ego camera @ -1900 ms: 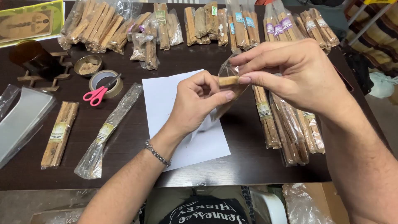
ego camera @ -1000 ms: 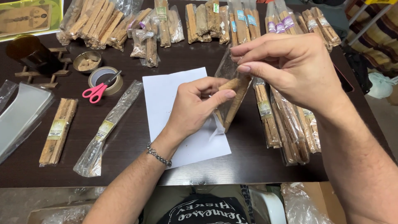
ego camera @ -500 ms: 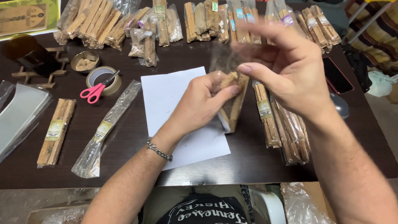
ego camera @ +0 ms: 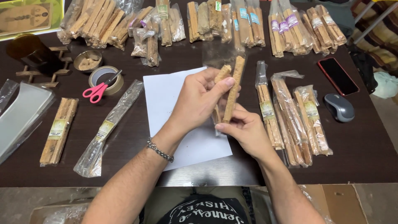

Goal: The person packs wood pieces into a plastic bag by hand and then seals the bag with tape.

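Two pale brown wood sticks point(ego camera: 233, 85) stand nearly upright inside a clear plastic bag point(ego camera: 219, 54), held over a white sheet of paper point(ego camera: 166, 97). My left hand point(ego camera: 199, 101), with a metal bracelet at the wrist, pinches the sticks near their upper part. From below, my right hand point(ego camera: 246, 135) grips the lower end of the sticks and the bag. The bag's open top sticks up past the sticks.
Packed stick bags point(ego camera: 290, 112) lie right of the paper, with more rows along the back point(ego camera: 232, 20). A phone point(ego camera: 338, 76) and a mouse point(ego camera: 339, 107) lie at the right. On the left are pink scissors point(ego camera: 97, 90) on a tape roll, a labelled near-empty bag point(ego camera: 107, 128), a filled bag point(ego camera: 58, 130) and clear sleeves point(ego camera: 20, 112).
My right hand has dropped from above the sticks to beneath them and now grips their lower end. The sticks have turned more upright inside the bag.
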